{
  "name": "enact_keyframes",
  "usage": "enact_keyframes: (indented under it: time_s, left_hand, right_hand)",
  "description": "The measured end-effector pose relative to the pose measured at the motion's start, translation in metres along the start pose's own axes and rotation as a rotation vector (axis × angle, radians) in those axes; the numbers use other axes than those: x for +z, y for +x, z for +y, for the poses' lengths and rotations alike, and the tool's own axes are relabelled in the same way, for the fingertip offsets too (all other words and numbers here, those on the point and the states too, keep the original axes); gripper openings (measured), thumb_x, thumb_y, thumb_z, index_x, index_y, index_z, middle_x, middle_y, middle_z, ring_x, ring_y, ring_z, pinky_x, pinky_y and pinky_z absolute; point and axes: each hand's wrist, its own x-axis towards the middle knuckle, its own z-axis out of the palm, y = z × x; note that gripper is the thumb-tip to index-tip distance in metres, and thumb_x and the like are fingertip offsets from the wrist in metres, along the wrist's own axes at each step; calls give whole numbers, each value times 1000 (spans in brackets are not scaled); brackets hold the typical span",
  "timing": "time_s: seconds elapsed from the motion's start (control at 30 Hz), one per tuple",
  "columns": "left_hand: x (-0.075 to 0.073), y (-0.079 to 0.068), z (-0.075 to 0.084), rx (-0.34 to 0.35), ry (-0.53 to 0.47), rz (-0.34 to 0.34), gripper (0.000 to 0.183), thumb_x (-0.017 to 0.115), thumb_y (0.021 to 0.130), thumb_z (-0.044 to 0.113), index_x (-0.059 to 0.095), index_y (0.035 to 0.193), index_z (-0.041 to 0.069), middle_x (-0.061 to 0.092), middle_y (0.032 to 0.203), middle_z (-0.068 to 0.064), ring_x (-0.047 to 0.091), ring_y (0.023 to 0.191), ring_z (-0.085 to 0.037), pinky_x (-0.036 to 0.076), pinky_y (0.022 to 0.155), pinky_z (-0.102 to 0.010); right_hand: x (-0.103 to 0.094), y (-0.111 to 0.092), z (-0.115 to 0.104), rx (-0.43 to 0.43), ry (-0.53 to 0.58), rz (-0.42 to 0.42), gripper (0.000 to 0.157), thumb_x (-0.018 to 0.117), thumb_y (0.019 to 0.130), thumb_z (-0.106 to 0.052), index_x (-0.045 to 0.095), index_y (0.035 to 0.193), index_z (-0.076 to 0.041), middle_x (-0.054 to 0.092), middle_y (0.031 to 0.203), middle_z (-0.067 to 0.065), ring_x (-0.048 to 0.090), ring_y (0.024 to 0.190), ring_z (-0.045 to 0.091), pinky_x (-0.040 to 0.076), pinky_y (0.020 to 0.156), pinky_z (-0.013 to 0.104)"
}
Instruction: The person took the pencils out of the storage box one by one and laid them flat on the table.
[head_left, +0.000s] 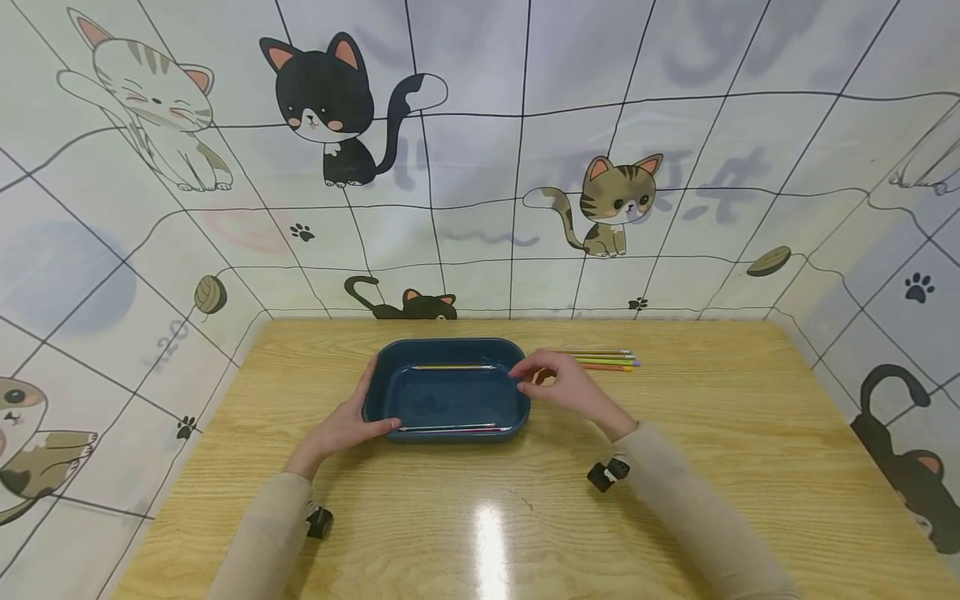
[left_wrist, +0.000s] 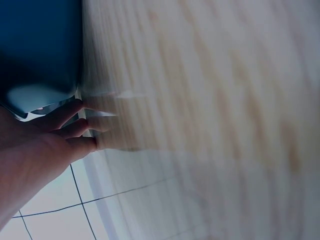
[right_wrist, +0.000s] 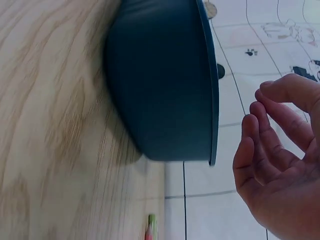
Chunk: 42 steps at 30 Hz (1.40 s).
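1 yellow pencil [head_left: 450,367] lies inside the blue dish [head_left: 446,402] along its far side, and we see at least 1 other pencil [head_left: 453,429] along the near side. Our left hand [head_left: 341,427] grips the dish's left end — thumb at the near corner. Our right hand [head_left: 564,386] hangs over the right end, loosely bent, holding nothing we can see — more pencils [head_left: 603,367] lie beyond it on the wooden table [head_left: 435,517]
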Motion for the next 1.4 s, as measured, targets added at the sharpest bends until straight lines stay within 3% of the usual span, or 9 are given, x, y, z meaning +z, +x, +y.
enact_keyframes:
  time_s: [0.13,0.3,0.47,0.53,0.73,1.13,1.4]
  left_hand:
    - [-1,1,-3,5,-4,-2,112,77,82,25,-7,156,21,-2,159,-20,14,139,-48,19,106,-64]
    - [-1,0,-1,8,10,-2,111,76,83,24,-8,155,18,-3,159,-20,13,139,-48,18,106,-64]
    - [-3,-7,25,9,-14,-7,107,74,85,16,-7,154,8,-3,157,-26,10,139,-51,16,106,-65]
    - [-3,-8,26,5,-17,-7,106,73,85,14,-6,154,6,-3,157,-27,10,138,-52,16,106,-66]
    - [-1,1,1,8,-12,-3,110,75,83,18,-8,155,16,-3,158,-23,13,139,-50,19,105,-65]
    - [-2,1,-1,7,-16,-14,110,75,84,26,-9,155,20,-5,159,-19,7,141,-46,14,107,-63]
    - [-1,1,0,6,-14,-16,111,75,84,22,-10,155,20,-4,159,-20,10,140,-47,17,107,-64]
  right_hand:
    - [9,2,-11,12,5,-39,19,67,87,5,67,105,9,64,99,21,58,87,26,49,78,43]
    - [25,9,8,-14,-40,-99,22,67,89,0,67,110,4,64,102,16,59,90,22,49,77,39]
    - [39,16,12,-64,-49,-168,24,66,90,-3,65,113,3,65,104,17,61,91,20,51,77,35]
    - [44,17,12,-52,-33,-191,25,65,91,-4,65,115,1,65,106,16,61,92,20,52,79,36]
    - [58,25,18,-2,-20,-268,25,63,92,-6,65,117,-1,64,111,12,61,95,17,51,80,29]
    - [62,41,16,58,-103,-429,29,68,88,-5,65,116,1,66,108,12,62,93,15,50,80,25]
    - [61,50,20,103,-197,-570,34,67,87,0,63,120,-1,66,105,7,62,96,17,48,82,27]
